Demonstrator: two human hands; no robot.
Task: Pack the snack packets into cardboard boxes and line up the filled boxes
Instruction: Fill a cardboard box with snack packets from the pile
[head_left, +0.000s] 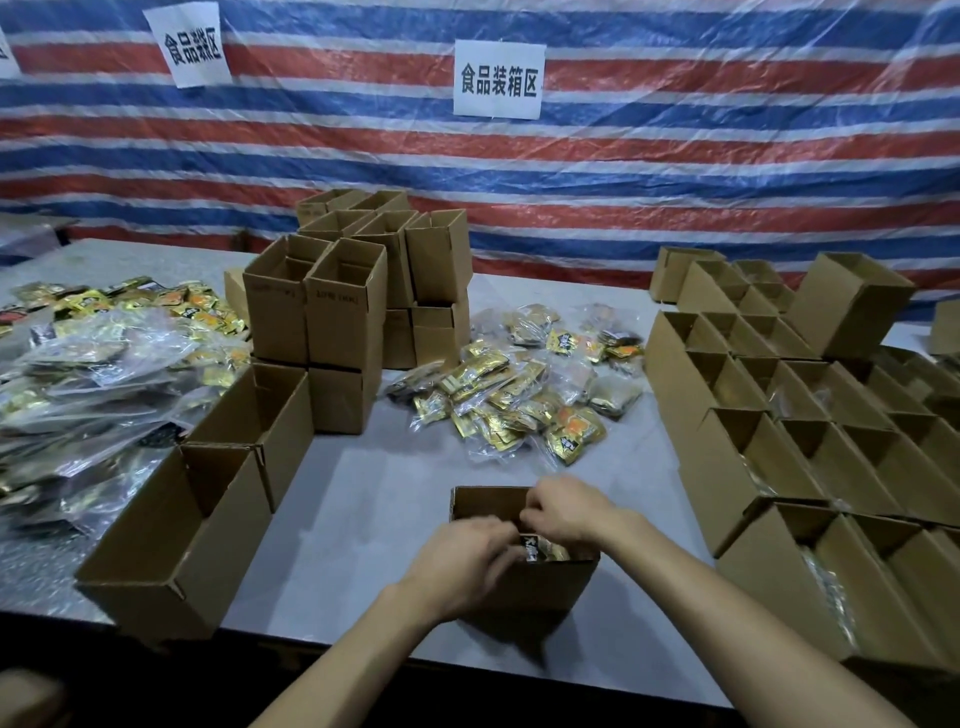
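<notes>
Left hand (467, 551), right hand (569, 506) — at box (540, 587)

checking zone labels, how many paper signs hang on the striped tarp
3 paper signs: centre sign, upper-left sign, and a partial sign cut by the left edge; others may be out of frame.

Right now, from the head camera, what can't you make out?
Head view:
Fill level of the open box: left hand and right hand cover its opening.
Either hand's grip on the packets: fingers blurred, tucked inside.
Right-side rows of boxes: cut off by the frame edge.
Packet print: too small.
</notes>
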